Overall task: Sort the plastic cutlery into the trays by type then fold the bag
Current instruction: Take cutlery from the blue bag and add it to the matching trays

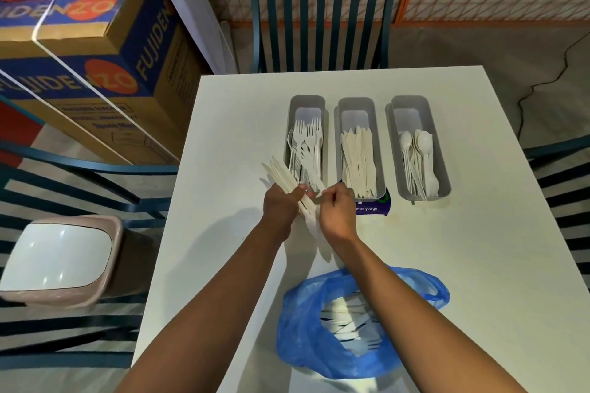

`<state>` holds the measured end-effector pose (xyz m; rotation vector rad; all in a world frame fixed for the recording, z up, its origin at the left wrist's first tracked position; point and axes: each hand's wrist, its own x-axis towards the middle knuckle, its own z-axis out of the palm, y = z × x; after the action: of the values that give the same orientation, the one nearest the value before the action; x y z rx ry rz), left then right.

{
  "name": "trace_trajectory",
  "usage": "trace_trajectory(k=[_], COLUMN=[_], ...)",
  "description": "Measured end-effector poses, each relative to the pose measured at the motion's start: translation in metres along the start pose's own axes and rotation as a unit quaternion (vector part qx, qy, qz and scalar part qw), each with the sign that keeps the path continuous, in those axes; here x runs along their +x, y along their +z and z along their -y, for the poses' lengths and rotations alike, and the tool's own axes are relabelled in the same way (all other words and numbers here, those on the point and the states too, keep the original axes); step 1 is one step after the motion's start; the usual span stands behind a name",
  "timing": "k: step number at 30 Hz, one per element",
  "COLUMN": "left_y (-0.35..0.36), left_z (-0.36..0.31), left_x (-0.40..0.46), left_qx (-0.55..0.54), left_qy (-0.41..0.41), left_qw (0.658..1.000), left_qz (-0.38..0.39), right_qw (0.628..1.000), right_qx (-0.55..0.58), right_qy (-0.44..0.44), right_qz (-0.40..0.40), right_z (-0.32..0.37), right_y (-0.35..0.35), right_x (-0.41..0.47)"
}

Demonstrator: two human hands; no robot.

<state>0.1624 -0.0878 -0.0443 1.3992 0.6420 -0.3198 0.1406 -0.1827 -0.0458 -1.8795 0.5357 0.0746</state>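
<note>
My left hand (281, 205): curled around a bundle of pale plastic cutlery (289, 183), whose ends fan up and to the left, just in front of the fork tray.
My right hand (337, 213): fingers curled, pinching one piece out of that bundle; the two hands are almost touching.
The bundle: long, flat, cream-coloured pieces that look like knives; their lower ends poke out below my hands, above the worktop.
Worktop (447, 265): white and square, carrying everything named here.
Left tray (307, 102): grey and narrow, holding white forks, tines pointing away from me.
Middle tray (356, 104): same shape, just beside the fork tray, filled with cream knives.
Right tray (410, 102): near the knife tray, holding white spoons, bowls pointing away from me.
Purple card (372, 207): flat under the near end of the middle tray, with part of some white print showing.
Blue bag (335, 344): thin plastic, lying open close to me beneath my right forearm, with more pale cutlery inside.
Chairs (322, 19): dark teal, slatted, one at the far side and others at the left and right edges.
Bin (60, 262): pink with a white lid, on the floor to my left.
Boxes (95, 57): stacked cardboard with blue and orange print, far left.
</note>
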Motion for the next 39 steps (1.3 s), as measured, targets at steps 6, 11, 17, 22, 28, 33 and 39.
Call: trace_trajectory(k=[6, 11, 17, 22, 28, 33, 39], left_y=[-0.012, -0.024, -0.038, -0.048, -0.053, -0.049, -0.041], left_z=[0.006, 0.009, 0.011, 0.009, 0.005, 0.002, -0.005], left_x=[0.008, 0.013, 0.019, 0.019, 0.018, 0.018, 0.014], left_qx=[-0.022, -0.011, -0.047, -0.074, -0.082, -0.073, -0.062], left_qy=[-0.037, -0.042, -0.058, -0.074, -0.067, -0.061, -0.036], left_qw=[0.999, 0.999, 0.997, 0.994, 0.994, 0.995, 0.997], left_qz=[-0.018, -0.011, -0.007, -0.015, -0.003, 0.003, 0.022], right_qw=[0.999, 0.997, 0.995, 0.942, 0.901, 0.914, 0.969], right_qx=[-0.016, 0.002, -0.072, -0.322, -0.423, -0.397, -0.141], right_qy=[0.046, 0.069, 0.049, 0.045, 0.026, -0.015, 0.026], right_qz=[0.009, 0.035, 0.048, 0.085, 0.095, 0.082, 0.199], right_z=[0.008, 0.022, 0.033, 0.043, 0.045, 0.047, 0.032], right_y=[-0.002, 0.01, 0.03, 0.035, 0.037, 0.029, 0.017], right_x=[0.027, 0.053, 0.074, 0.074, 0.069, 0.06, 0.025])
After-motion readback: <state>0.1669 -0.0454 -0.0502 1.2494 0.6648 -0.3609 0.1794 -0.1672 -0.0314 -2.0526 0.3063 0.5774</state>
